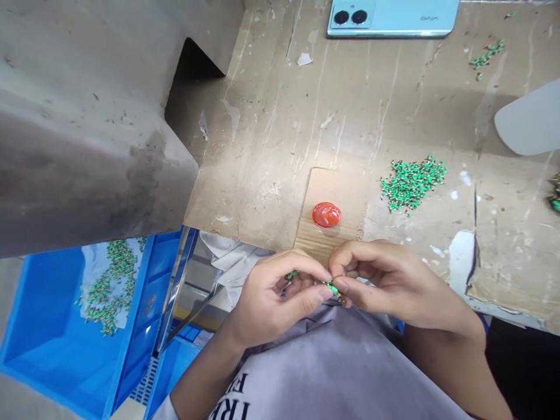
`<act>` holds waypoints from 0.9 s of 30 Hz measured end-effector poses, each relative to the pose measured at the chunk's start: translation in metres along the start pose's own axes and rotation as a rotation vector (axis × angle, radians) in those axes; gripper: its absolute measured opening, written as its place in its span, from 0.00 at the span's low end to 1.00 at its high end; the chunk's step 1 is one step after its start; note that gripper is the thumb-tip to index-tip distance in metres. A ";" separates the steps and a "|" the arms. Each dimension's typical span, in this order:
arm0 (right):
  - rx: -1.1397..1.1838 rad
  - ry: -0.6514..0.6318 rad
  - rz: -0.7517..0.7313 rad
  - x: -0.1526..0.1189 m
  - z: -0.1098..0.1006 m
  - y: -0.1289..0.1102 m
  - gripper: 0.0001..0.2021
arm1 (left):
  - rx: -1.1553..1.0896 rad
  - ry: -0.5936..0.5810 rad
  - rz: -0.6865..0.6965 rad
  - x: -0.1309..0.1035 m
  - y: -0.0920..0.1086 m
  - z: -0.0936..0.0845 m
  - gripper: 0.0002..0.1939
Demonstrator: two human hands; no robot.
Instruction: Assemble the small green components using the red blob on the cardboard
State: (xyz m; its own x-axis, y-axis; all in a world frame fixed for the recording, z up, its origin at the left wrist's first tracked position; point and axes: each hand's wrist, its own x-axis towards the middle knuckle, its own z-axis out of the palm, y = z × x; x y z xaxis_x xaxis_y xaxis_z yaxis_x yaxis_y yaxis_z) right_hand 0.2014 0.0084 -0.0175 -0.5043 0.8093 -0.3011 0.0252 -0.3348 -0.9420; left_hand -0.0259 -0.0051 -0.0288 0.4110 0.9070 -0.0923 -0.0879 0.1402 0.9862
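My left hand (284, 294) is closed in a pinch at the table's front edge. Between its thumb and forefinger shows a small green part (333, 289) with a yellowish, metallic-looking end. More green bits (292, 275) peek out from its curled fingers. Meeting it from the right, my right hand (389, 283) has its thumb and forefinger pinched together at the same small part. Just beyond my fingers, a small red dish-like piece (326, 214) with a glossy surface lies on a cardboard piece (336, 186). To its right is a pile of similar small green parts (412, 182).
A large metal housing (87, 116) rises at the left. Below it, a blue bin (56, 356) holds many green parts on a pale sheet. A light-blue phone (394, 17) lies at the back, with scattered green parts (487, 55) and a white rounded object (531, 119) at right.
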 end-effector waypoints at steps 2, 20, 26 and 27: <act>-0.002 -0.009 -0.006 0.000 -0.001 -0.001 0.12 | -0.004 -0.004 -0.015 0.001 0.000 0.000 0.03; -0.023 0.124 -0.169 -0.016 0.009 -0.001 0.04 | 0.033 0.093 0.201 0.001 -0.003 0.003 0.06; -0.249 0.195 -0.349 -0.016 0.016 0.003 0.06 | 0.039 0.142 0.188 -0.003 -0.003 0.004 0.10; -0.273 0.206 -0.395 -0.016 0.017 0.004 0.07 | 0.034 0.156 0.153 -0.003 -0.002 0.004 0.12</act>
State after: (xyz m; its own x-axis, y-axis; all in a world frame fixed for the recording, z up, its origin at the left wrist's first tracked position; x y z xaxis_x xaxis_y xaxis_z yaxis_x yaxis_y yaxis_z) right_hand 0.1944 -0.0141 -0.0145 -0.3410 0.9359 0.0881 0.1049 0.1310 -0.9858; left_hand -0.0235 -0.0101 -0.0300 0.2495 0.9675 0.0410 -0.1064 -0.0147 0.9942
